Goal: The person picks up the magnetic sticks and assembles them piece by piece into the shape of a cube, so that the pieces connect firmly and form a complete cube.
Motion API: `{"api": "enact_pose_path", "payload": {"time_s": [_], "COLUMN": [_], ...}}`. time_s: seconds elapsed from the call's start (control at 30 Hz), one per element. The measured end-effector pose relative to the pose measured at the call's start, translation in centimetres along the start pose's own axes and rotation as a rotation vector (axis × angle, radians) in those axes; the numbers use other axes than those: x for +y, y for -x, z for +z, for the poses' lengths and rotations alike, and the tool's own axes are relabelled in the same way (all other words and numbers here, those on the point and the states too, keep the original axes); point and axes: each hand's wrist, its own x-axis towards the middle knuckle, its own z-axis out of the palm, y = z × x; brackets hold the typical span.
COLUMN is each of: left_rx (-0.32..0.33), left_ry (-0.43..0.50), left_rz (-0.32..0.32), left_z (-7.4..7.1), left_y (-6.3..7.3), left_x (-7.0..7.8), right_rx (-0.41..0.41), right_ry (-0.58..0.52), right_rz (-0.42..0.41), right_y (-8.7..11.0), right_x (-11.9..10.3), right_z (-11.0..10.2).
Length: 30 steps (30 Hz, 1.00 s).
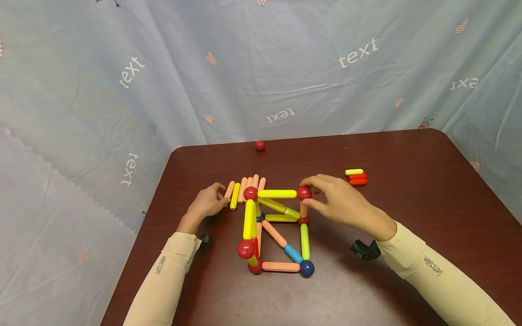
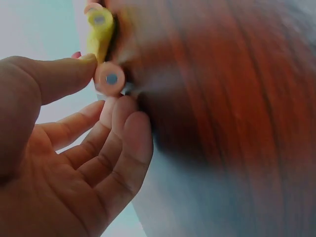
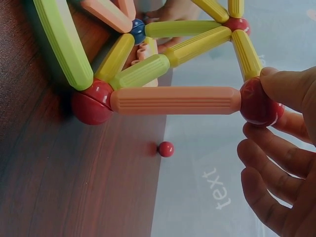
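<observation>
Reddish-brown counter [image 1: 326,299] before a pale cloth [image 1: 261,68] printed with "text", a ball-and-stick frame [image 1: 274,233] standing mid-counter.
The frame's ribbed sticks, yellow, lime, peach, red and blue, meet at glossy red and dark blue balls; it stands between the left hand [image 1: 205,201] and the right hand [image 1: 342,201]. The right grip pinches a red corner ball [image 1: 303,194] at the top; the left grip has thumb and fingertips closed about a peach stick [image 1: 229,190] beside other loose sticks [image 1: 243,189], though blur makes its firmness hard to judge. The left wrist view shows a grey disc in that stick's end, unseen from the head; the right wrist view shows full-length the peach upright [image 3: 175,100] under the held ball, foreshortened in the head view.
</observation>
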Motion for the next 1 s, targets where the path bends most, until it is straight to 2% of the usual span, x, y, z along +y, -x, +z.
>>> {"api": "enact_pose_path", "payload": {"time_s": [0.17, 0.3, 0.4, 0.47, 0.63, 0.73, 0.83, 1.0], "left_rx": [0.012, 0.048, 0.097, 0.142, 0.261, 0.319, 0.356, 0.333], "left_ry": [-0.047, -0.087, -0.078, -0.057, -0.006, 0.012, 0.014, -0.01], "left_rz": [0.0, 0.001, 0.008, 0.03, 0.159, 0.248, 0.334, 0.461], "left_z": [-0.1, -0.4, -1.5, -2.7, -6.1, -7.4, -7.9, -7.4], "left_y": [0.1, 0.5, 1.1, 1.7, 3.9, 5.6, 7.3, 10.1], "left_x": [-0.3, -0.5, -0.7, -0.8, -0.2, 1.1, 2.9, 6.1], "right_rx": [0.007, 0.011, 0.009, 0.009, 0.008, 0.012, 0.015, 0.009], "right_ry": [0.004, 0.006, 0.004, 0.005, 0.006, 0.009, 0.011, 0.002], "right_rz": [-0.005, -0.008, -0.008, -0.008, -0.007, -0.01, -0.01, 0.002], "right_y": [0.0, 0.1, 0.1, 0.1, 0.1, 0.1, 0.1, 0.1], "right_x": [0.0, 0.1, 0.0, 0.0, 0.0, -0.1, -0.1, -0.2], "right_z": [0.1, 0.1, 0.1, 0.1, 0.1, 0.1, 0.1, 0.1]}}
